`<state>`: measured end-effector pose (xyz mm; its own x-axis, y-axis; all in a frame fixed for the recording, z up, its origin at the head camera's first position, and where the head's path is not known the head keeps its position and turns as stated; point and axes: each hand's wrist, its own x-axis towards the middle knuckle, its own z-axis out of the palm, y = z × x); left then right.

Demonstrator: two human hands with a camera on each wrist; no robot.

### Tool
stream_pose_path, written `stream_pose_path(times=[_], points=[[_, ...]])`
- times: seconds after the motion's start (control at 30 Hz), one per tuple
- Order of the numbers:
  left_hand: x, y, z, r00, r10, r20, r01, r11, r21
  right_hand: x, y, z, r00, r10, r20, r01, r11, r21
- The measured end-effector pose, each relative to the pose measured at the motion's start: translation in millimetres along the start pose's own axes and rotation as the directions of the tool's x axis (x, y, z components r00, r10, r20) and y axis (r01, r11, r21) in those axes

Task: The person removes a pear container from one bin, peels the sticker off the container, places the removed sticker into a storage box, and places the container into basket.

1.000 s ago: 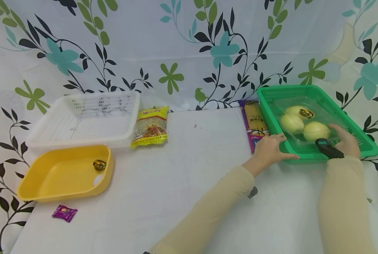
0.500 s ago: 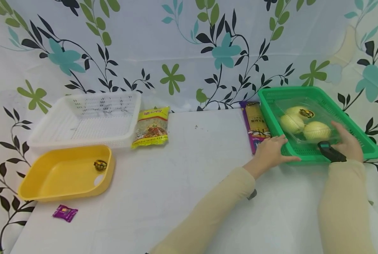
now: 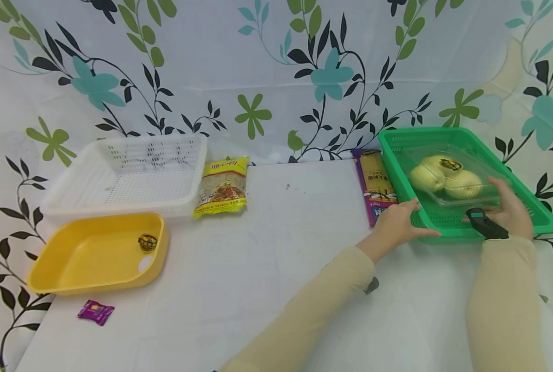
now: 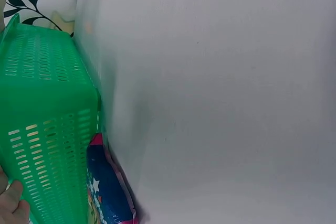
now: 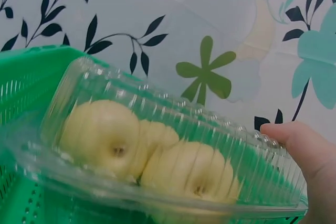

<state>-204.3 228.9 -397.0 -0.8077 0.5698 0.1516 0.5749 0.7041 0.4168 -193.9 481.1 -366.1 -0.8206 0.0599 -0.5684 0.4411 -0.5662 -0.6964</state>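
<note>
My right hand grips the right end of a clear plastic clamshell box, thumb against the lid's side. Inside the box lie pale yellow round fruits, and a dark turtle sticker is on the lid. The box sits tilted within the green basket, its right end raised. At the basket's front left corner, my left hand holds the rim, thumb along the front and fingers on the left side. Only its fingertips show in the left wrist view.
A purple pasta packet lies against the basket's left side. Farther left are a yellow noodle bag, a white basket and a yellow tray. A small purple wrapped snack lies near the tray.
The right end of the clear box has risen slightly in my right hand, and its near edge has moved away from the basket's front. My left hand stays at the corner.
</note>
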Motion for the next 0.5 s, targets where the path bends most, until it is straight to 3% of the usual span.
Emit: stream_pose_path(times=[0.03, 0.07, 0.2, 0.43, 0.5], points=[[-0.2, -0.1, -0.4, 1.000, -0.002, -0.007, 0.002, 1.000, -0.022, -0.4, -1.8, 2.2, 0.999, 0.052, -0.012, -0.051, 0.994, 0.096], [-0.2, -0.5, -0.5, 1.000, 0.000, -0.012, -0.001, 0.999, -0.033, -1.0, -3.0, 3.2, 0.998, 0.059, -0.018, -0.057, 0.992, 0.113], [0.0, -1.5, -0.6, 1.000, 0.002, -0.012, -0.003, 0.999, -0.041, -1.7, -4.2, 4.2, 0.999, 0.020, -0.046, -0.014, 0.993, 0.114], [0.6, -5.0, -1.7, 1.000, -0.002, -0.006, 0.002, 1.000, 0.017, 1.6, -1.6, 5.6, 0.999, 0.011, -0.033, -0.004, 0.974, 0.225], [0.9, -5.8, -2.3, 1.000, 0.001, -0.003, -0.001, 1.000, 0.020, 0.6, -1.2, 6.7, 0.999, -0.003, -0.041, 0.011, 0.979, 0.204]])
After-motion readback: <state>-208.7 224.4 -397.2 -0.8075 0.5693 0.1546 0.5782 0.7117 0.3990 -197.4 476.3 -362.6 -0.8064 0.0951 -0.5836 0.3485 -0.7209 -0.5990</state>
